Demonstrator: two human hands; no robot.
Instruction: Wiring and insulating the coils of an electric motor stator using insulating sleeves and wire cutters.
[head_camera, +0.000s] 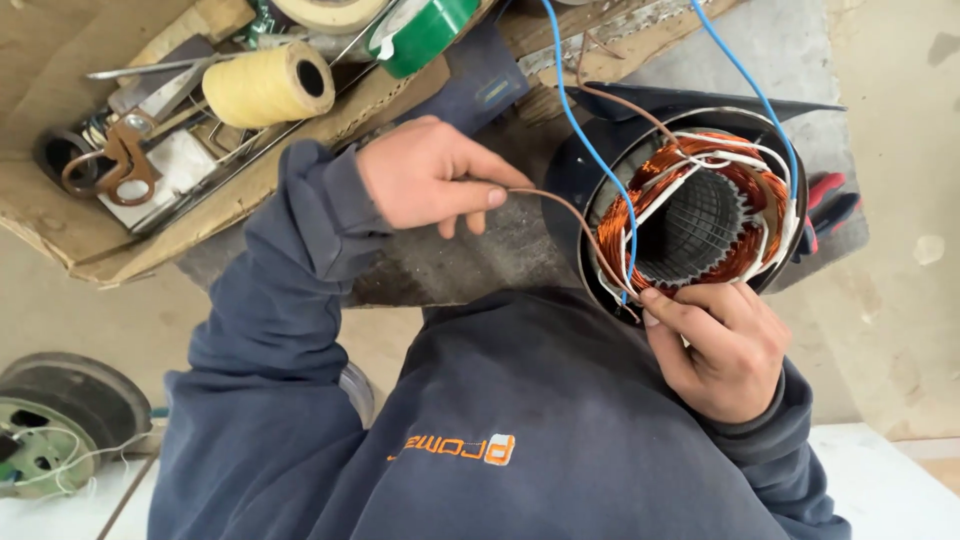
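A motor stator (693, 226) with copper windings and white sleeving stands in a dark round housing on the bench. My left hand (432, 180) pinches a brown wire (560, 203) between thumb and forefinger; the wire curves right to the winding's near edge. My right hand (722, 345) grips the near rim of the windings, fingertips pressed where the brown wire and a blue wire (585, 140) enter the coil. A second blue wire (752, 90) runs up from the stator's right side and out of view.
A cardboard box (60, 235) at top left holds a spool of yellow twine (262, 88), a green tape roll (420, 35), scissors (118, 165) and metal tools. Red-handled pliers (830, 205) lie right of the stator. Another round motor part (55, 425) sits at lower left.
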